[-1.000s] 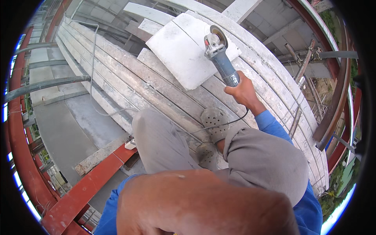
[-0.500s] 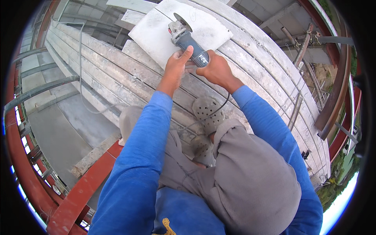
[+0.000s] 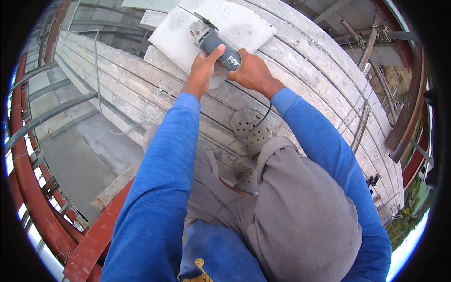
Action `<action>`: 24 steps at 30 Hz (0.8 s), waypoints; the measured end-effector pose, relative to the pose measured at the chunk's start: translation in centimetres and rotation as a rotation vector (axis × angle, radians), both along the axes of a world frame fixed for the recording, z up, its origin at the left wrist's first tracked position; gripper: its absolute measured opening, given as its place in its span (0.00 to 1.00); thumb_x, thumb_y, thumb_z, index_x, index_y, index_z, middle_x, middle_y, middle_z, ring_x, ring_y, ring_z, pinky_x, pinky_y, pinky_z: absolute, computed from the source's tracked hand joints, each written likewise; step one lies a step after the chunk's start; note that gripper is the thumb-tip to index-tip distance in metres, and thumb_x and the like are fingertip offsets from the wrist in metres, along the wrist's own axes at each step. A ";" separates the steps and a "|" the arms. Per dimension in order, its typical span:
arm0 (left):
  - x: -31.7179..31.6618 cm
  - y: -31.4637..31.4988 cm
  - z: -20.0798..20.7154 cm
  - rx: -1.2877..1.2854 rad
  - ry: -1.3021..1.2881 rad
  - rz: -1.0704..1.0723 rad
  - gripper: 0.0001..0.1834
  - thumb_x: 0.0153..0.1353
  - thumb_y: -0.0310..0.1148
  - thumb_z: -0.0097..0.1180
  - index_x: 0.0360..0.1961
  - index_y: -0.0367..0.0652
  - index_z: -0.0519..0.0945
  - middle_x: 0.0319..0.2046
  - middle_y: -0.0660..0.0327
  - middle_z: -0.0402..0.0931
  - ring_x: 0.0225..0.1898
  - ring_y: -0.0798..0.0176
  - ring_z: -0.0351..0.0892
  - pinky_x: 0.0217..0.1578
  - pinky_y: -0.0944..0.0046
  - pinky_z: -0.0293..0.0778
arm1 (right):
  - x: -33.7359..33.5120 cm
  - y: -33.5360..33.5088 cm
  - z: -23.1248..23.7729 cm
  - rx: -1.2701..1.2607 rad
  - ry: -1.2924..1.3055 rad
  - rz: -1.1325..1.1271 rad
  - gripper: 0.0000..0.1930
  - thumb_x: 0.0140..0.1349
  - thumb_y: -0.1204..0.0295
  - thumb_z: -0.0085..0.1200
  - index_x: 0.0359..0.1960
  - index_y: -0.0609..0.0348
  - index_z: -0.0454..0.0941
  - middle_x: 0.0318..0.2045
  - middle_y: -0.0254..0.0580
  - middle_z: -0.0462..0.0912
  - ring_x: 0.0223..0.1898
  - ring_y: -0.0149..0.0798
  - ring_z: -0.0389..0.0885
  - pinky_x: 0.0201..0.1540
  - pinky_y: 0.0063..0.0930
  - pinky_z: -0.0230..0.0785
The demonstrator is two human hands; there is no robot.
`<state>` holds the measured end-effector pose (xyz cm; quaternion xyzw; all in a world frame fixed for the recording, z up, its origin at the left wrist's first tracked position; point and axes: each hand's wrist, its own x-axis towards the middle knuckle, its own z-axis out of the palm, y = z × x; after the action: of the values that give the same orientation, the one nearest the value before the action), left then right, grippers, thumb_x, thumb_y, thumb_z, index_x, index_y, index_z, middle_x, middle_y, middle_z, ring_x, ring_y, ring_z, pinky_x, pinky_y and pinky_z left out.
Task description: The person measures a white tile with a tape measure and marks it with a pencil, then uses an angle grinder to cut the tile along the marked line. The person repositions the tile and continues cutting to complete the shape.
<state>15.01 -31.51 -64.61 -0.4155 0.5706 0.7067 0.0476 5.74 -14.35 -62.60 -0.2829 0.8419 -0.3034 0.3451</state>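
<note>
An angle grinder with a dark blue-grey body and silver head is held in both my hands. Its thin cutting disc stands nearly edge-on over a whitish board, by a dark straight line across it; whether disc and board touch, I cannot tell. My left hand grips the front of the body, thumb on top. My right hand wraps round the rear end. From there a dark cord runs down past my perforated clog.
Long pale planks form the platform under my feet. Grey sheets and red steel beams lie lower on the left. A grey cable trails along the left planks. Rusty poles stand at the right edge.
Both hands have shifted slightly left and farther away with the grinder. The disc has turned from a broader face to nearly edge-on. My grip remains the same.
</note>
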 end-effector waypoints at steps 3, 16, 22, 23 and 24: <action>0.0 0.0 0.3 -0.015 -0.024 -0.004 0.45 0.65 0.61 0.71 0.68 0.35 0.73 0.56 0.53 0.82 0.54 0.54 0.86 0.53 0.49 0.81 | 0.1 -0.2 0.0 0.008 -0.019 -0.003 0.36 0.49 0.57 0.72 0.54 0.74 0.77 0.41 0.72 0.87 0.44 0.67 0.89 0.51 0.52 0.81; -1.4 0.1 0.9 0.112 0.040 0.192 0.37 0.68 0.48 0.71 0.65 0.29 0.73 0.54 0.50 0.82 0.53 0.50 0.87 0.58 0.46 0.82 | -0.8 -1.8 -0.4 -0.007 -0.018 0.004 0.36 0.47 0.57 0.71 0.52 0.76 0.79 0.41 0.71 0.88 0.43 0.67 0.90 0.50 0.51 0.82; -1.7 -0.1 0.7 0.128 0.030 0.213 0.37 0.67 0.46 0.72 0.64 0.27 0.73 0.53 0.49 0.82 0.50 0.50 0.88 0.56 0.46 0.84 | -1.0 -1.9 0.1 0.008 -0.029 0.008 0.35 0.47 0.57 0.70 0.51 0.76 0.79 0.40 0.70 0.89 0.43 0.65 0.90 0.49 0.49 0.83; -1.7 0.1 0.8 0.130 0.031 0.209 0.37 0.67 0.46 0.72 0.64 0.27 0.73 0.53 0.49 0.82 0.50 0.50 0.88 0.56 0.46 0.84 | -1.0 -1.8 0.2 0.010 -0.037 0.009 0.35 0.47 0.57 0.70 0.51 0.76 0.79 0.40 0.70 0.89 0.43 0.64 0.90 0.49 0.49 0.83; -1.7 0.2 1.0 0.134 0.031 0.211 0.37 0.67 0.46 0.72 0.64 0.27 0.73 0.53 0.49 0.82 0.50 0.50 0.88 0.55 0.46 0.84 | -1.1 -1.7 0.3 0.012 -0.045 0.010 0.35 0.47 0.57 0.70 0.51 0.76 0.80 0.40 0.70 0.89 0.42 0.64 0.90 0.49 0.48 0.83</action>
<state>13.32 -31.36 -63.64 -0.4583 0.4759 0.7506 -0.0081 4.69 -16.08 -62.34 -0.2781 0.8344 -0.3030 0.3669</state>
